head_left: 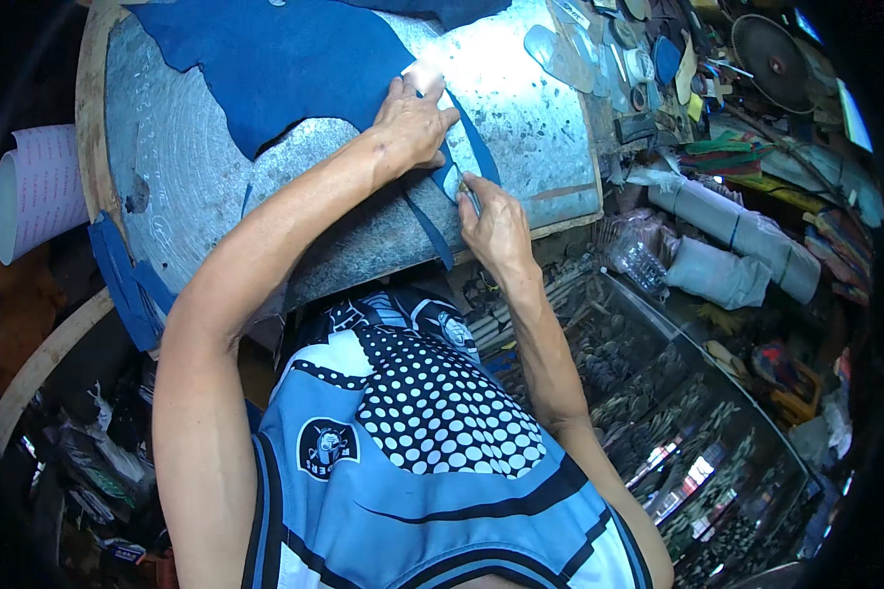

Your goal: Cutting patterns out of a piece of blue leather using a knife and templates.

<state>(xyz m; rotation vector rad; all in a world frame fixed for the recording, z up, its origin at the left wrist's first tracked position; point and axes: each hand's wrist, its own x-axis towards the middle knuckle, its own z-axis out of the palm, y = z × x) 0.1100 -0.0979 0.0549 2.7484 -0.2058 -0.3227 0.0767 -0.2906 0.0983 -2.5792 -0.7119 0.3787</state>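
Note:
A large blue sheet that looks like leather (295,74) lies across the worktable, its edges irregular. My left hand (413,126) presses down at the sheet's right side with its fingers spread, on a pale, narrow template (462,137). Blue material shows along both sides of the template. At the template's near end, my right hand (498,228) is closed round a small knife (469,193), mostly hidden by the fingers. A thin blue strip (428,230) runs from near the hands to the table's front edge.
The worktable (182,187) has a worn grey top with a wooden rim. Blue scraps (128,280) hang at its left edge, near a rolled printed sheet (44,191). Templates and tools (648,64) crowd the far right. Wrapped rolls (737,231) lie beyond a glass-topped case (688,412).

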